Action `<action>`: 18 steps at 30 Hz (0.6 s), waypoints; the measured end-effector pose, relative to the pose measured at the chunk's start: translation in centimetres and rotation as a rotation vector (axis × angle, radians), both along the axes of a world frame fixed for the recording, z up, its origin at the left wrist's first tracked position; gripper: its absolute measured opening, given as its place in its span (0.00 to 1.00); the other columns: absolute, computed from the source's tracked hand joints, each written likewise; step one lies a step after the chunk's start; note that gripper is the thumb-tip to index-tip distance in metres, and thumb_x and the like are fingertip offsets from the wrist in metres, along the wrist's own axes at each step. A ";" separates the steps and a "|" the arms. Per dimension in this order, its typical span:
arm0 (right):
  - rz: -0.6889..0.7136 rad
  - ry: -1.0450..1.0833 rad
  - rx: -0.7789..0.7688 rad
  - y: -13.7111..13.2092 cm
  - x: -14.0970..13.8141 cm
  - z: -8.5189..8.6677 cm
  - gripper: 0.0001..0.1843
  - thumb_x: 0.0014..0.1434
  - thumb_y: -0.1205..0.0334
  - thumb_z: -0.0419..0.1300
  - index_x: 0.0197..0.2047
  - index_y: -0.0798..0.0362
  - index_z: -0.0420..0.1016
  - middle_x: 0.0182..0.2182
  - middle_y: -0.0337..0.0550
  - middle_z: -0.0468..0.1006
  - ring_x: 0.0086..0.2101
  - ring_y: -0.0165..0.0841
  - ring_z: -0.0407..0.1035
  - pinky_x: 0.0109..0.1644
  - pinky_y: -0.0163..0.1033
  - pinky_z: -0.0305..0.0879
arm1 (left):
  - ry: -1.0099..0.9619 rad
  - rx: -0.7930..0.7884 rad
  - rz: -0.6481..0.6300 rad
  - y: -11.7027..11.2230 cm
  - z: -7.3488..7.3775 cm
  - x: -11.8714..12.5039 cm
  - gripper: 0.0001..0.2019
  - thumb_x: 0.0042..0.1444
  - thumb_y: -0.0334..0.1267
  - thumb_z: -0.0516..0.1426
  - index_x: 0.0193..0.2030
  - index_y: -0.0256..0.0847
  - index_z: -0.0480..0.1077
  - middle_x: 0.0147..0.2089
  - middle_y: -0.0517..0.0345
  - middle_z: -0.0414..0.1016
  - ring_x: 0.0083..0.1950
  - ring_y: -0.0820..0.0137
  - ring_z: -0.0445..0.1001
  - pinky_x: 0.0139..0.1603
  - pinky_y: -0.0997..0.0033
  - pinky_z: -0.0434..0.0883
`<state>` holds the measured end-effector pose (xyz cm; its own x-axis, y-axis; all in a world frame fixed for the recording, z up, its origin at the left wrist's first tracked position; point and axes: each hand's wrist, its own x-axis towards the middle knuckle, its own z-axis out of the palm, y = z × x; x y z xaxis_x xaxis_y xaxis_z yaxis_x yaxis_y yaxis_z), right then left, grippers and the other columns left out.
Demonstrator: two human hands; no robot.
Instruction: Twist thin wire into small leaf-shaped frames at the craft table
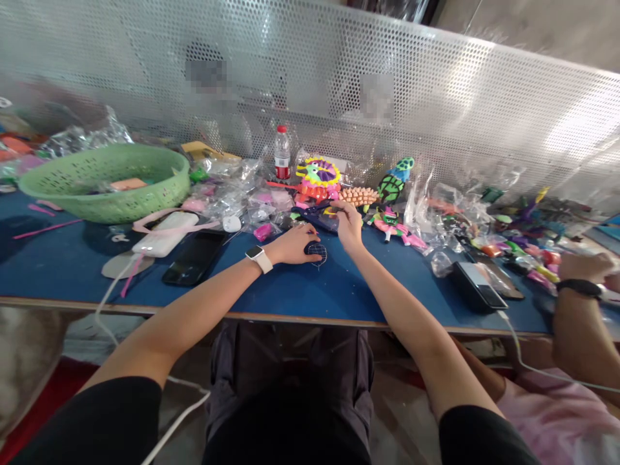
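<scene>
Where the left hand [298, 245] curves above the smooth blue tabletop [281, 294], its thumb and fingers are spread around a small, rounded dark piece [318, 250] crossed by a fine pale grid; whether they grip it, I cannot tell. The right hand [349, 226] bends its fingers close together at a dark, crumpled-looking item [317, 217] just beyond, their hold unclear. Behind lie a purple figure with a scalloped yellow rim [323, 173], a knobbly tan figure [358, 196], a green figure with black-patterned shell [392, 186] and crinkled clear wrappers [230, 200], before a perforated metal panel [300, 84].
</scene>
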<state>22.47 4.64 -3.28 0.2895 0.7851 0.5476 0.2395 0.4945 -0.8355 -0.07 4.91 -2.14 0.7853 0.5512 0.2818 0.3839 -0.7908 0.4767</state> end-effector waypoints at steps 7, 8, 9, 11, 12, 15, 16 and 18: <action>-0.064 -0.067 0.039 -0.1 -0.2 -0.5 0.12 0.70 0.49 0.68 0.50 0.46 0.79 0.41 0.45 0.83 0.40 0.40 0.81 0.48 0.48 0.82 | -0.098 -0.314 -0.013 0.2 0.1 0.4 0.27 0.50 0.51 0.80 0.47 0.43 0.75 0.51 0.47 0.85 0.52 0.52 0.85 0.56 0.51 0.81; -0.067 -0.060 0.048 -0.1 -0.3 -0.5 0.13 0.72 0.47 0.66 0.51 0.45 0.78 0.39 0.44 0.83 0.39 0.40 0.81 0.47 0.48 0.81 | -0.165 -0.421 -0.031 0.2 0.0 0.5 0.27 0.49 0.48 0.80 0.46 0.44 0.72 0.48 0.49 0.85 0.49 0.56 0.85 0.52 0.54 0.82; -0.064 -0.044 0.055 -0.1 -0.4 -0.6 0.14 0.75 0.45 0.64 0.52 0.45 0.76 0.38 0.43 0.82 0.38 0.39 0.81 0.46 0.48 0.81 | -0.235 -0.530 -0.052 0.2 -0.1 0.6 0.27 0.48 0.45 0.80 0.45 0.44 0.69 0.46 0.51 0.86 0.45 0.59 0.86 0.48 0.57 0.82; -0.032 -0.009 0.066 0.0 -0.5 -0.5 0.17 0.79 0.41 0.61 0.57 0.43 0.74 0.40 0.43 0.83 0.37 0.38 0.82 0.44 0.47 0.82 | -0.352 -0.692 -0.078 0.1 -0.2 0.7 0.28 0.47 0.39 0.81 0.44 0.44 0.68 0.44 0.53 0.87 0.41 0.64 0.86 0.43 0.63 0.82; -0.009 0.005 0.072 0.0 -0.6 -0.5 0.18 0.80 0.39 0.59 0.59 0.42 0.72 0.42 0.43 0.84 0.37 0.38 0.83 0.44 0.47 0.82 | -0.395 -0.731 -0.074 0.0 -0.1 0.7 0.27 0.47 0.38 0.81 0.44 0.43 0.70 0.43 0.53 0.88 0.39 0.66 0.86 0.41 0.65 0.81; 0.060 0.013 0.082 -0.1 -0.8 -0.3 0.22 0.82 0.34 0.54 0.64 0.41 0.68 0.47 0.46 0.87 0.40 0.39 0.86 0.44 0.48 0.84 | -0.502 -0.729 -0.006 -0.2 0.3 0.9 0.23 0.48 0.37 0.82 0.45 0.39 0.78 0.39 0.53 0.88 0.37 0.67 0.85 0.38 0.67 0.82; 0.082 0.006 0.080 -0.2 -0.8 -0.3 0.23 0.82 0.33 0.53 0.64 0.40 0.67 0.46 0.46 0.87 0.40 0.39 0.87 0.45 0.48 0.84 | -0.546 -0.713 0.028 -0.1 0.4 0.9 0.22 0.49 0.38 0.82 0.45 0.39 0.80 0.38 0.53 0.88 0.37 0.67 0.85 0.38 0.67 0.82; 0.119 -0.007 0.077 -0.5 -1.0 -0.1 0.24 0.82 0.31 0.52 0.62 0.40 0.67 0.44 0.45 0.88 0.40 0.40 0.88 0.46 0.49 0.85 | -0.651 -0.678 0.108 0.0 0.6 1.0 0.20 0.50 0.39 0.82 0.44 0.38 0.82 0.37 0.54 0.87 0.37 0.67 0.85 0.37 0.67 0.82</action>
<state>21.45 4.13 -3.35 0.1924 0.7693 0.6092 0.1814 0.5823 -0.7925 0.95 4.87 -1.50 0.5218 0.8187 0.2396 -0.0649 -0.2419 0.9681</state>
